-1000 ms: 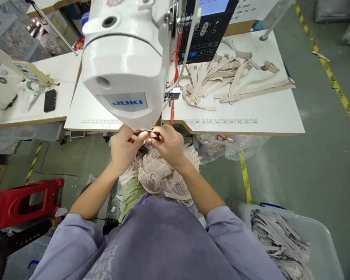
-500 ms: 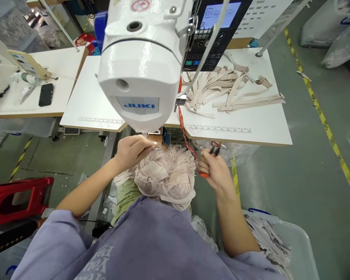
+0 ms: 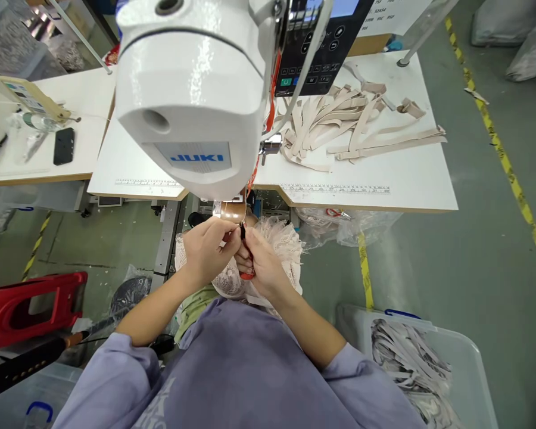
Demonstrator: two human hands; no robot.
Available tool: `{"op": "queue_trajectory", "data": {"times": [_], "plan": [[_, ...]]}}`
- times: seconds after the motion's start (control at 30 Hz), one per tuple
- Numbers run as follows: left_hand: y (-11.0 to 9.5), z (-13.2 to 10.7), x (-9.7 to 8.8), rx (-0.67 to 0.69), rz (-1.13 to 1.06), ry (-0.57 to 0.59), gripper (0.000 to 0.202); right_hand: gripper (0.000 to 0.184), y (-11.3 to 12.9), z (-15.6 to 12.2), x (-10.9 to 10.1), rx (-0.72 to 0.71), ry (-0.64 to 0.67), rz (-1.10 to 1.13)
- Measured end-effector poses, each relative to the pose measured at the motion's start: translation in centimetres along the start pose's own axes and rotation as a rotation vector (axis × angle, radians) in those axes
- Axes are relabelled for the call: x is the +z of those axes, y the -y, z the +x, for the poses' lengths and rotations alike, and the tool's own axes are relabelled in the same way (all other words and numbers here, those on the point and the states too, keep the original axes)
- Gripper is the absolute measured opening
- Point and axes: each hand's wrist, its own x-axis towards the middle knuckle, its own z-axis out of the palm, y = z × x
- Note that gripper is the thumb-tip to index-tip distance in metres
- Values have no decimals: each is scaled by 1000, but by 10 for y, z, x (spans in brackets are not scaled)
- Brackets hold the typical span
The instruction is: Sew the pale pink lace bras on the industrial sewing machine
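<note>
My left hand (image 3: 208, 247) is closed in a pinch on a small piece of fabric just below the white sewing machine head (image 3: 192, 95). My right hand (image 3: 261, 265) grips red-handled thread snips (image 3: 245, 250), whose dark tip points up at the spot my left fingers pinch. Both hands hover over a heap of pale pink lace garments (image 3: 281, 247) on my lap. A brown part of the machine (image 3: 233, 211) sits just above the fingers.
A pile of beige straps (image 3: 339, 122) lies on the white table (image 3: 406, 179) to the right. A clear bin (image 3: 477, 369) of strips stands at lower right. A black phone (image 3: 64, 145) rests on the left table; a red stool (image 3: 31, 307) is at lower left.
My right hand, out to the right with the red snips half a second ago, has come back to the left hand under the machine. The camera view shifted slightly.
</note>
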Motion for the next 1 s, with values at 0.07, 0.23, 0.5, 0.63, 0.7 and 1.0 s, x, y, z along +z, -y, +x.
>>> {"op": "queue_trajectory", "data": {"times": [0.07, 0.23, 0.5, 0.63, 0.7, 1.0], "plan": [[6, 1, 5, 4, -3, -36, 15, 43, 1, 2, -10, -50, -8, -91], [23, 8, 22, -145, 128, -181, 25, 37, 13, 7, -87, -254, -251, -766], [24, 17, 29, -253, 294, -91, 37, 53, 5, 6, -222, -284, -464, -1724], [25, 17, 31, -253, 327, -132, 39, 54, -10, 6, -228, -280, -379, -1701], [28, 16, 32, -247, 327, -143, 39, 54, -13, 8, -225, -286, -353, -1677], [36, 14, 36, -122, 331, -238, 32, 57, -9, 11, -221, -261, -330, -1617]]}}
